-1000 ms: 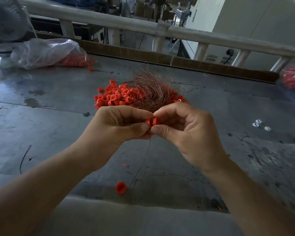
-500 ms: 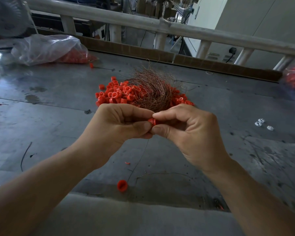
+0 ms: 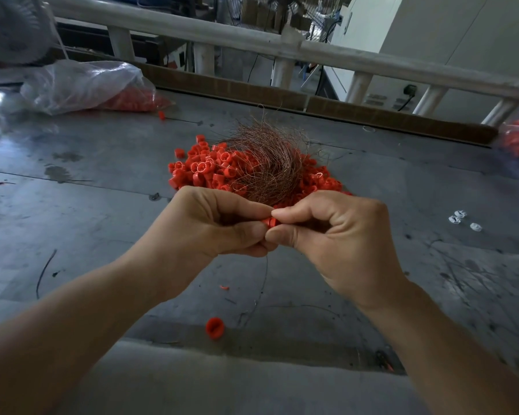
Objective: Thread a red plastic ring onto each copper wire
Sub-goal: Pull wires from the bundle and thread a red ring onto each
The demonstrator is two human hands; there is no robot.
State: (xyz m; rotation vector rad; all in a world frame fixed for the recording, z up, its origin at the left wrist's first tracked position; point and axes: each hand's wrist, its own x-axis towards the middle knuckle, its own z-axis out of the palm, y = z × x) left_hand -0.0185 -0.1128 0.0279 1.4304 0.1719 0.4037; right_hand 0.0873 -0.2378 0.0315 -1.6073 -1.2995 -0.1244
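My left hand [image 3: 219, 226] and my right hand [image 3: 339, 238] meet fingertip to fingertip above the grey metal table [image 3: 87, 205]. Between thumbs and forefingers they pinch a small red plastic ring [image 3: 269, 222], mostly hidden by the fingers. A thin copper wire [image 3: 264, 280] hangs down from the pinch toward the table. Behind the hands lies a heap of red rings [image 3: 204, 172] with a tangled bundle of copper wires [image 3: 270, 163] on top of it.
A single red ring [image 3: 215, 327] lies near the table's front edge. A clear plastic bag [image 3: 84, 85] with red rings sits at the back left, another bag [image 3: 518, 142] at the right edge. Small white parts [image 3: 461, 218] lie to the right. A railing [image 3: 282, 43] runs behind.
The two hands have closed tighter together, so less of the red ring shows between the fingertips. They stay in the same place above the table.
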